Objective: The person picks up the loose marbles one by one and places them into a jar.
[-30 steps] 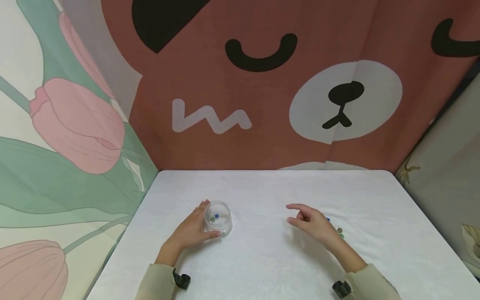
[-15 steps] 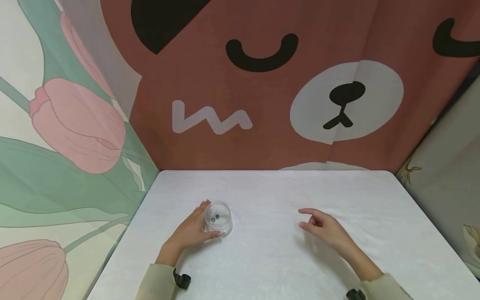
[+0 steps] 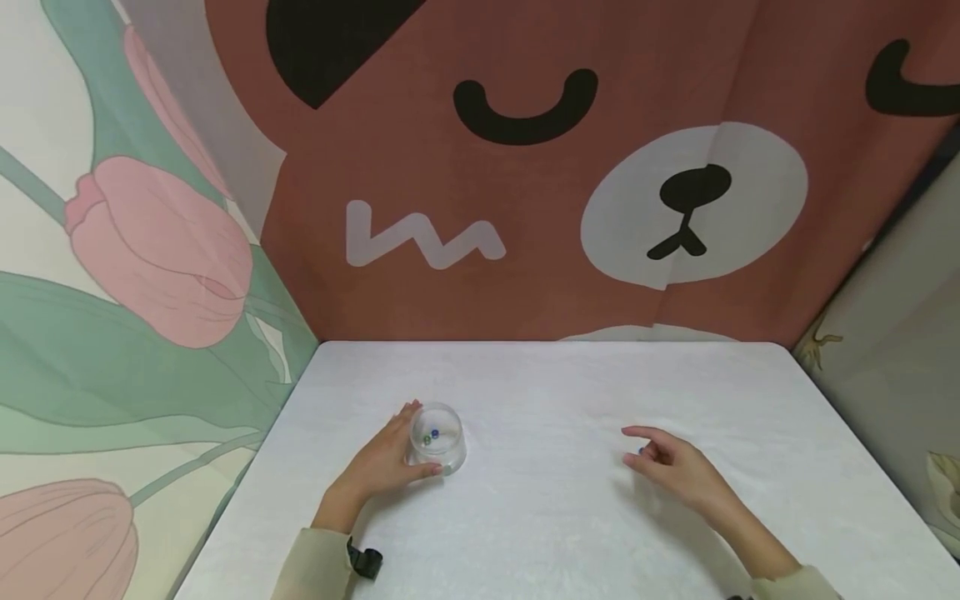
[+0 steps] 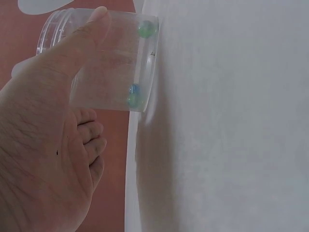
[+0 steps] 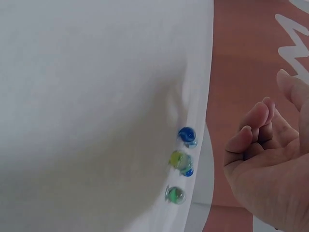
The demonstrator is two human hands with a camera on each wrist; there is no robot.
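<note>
My left hand point(image 3: 386, 458) grips a clear plastic jar point(image 3: 447, 461) on the left part of the table, thumb on the near side and fingers round the far side. Inside lie a few glass marbles, among them a green marble point(image 4: 146, 29) and a blue marble point(image 4: 134, 89), seen through the wall. My right hand point(image 3: 686, 475) hovers over the right side, thumb and forefinger apart, the other fingers bent, holding nothing. Below it, in the right wrist view, several marbles rest on the cloth: a blue one point(image 5: 186, 134), a yellow-green one point(image 5: 177, 159) and a green one point(image 5: 175, 195). The hand mostly hides them in the head view.
A white cloth covers the table point(image 3: 525, 517). Behind it hangs a brown curtain point(image 3: 420, 308) with a bear's face, and a tulip-patterned curtain point(image 3: 157, 258) is at the left. White cloth lies between the jar and my right hand.
My right hand has moved right and slightly nearer, away from the jar and over the loose marbles, now covering most of them. The left hand and jar have stayed put.
</note>
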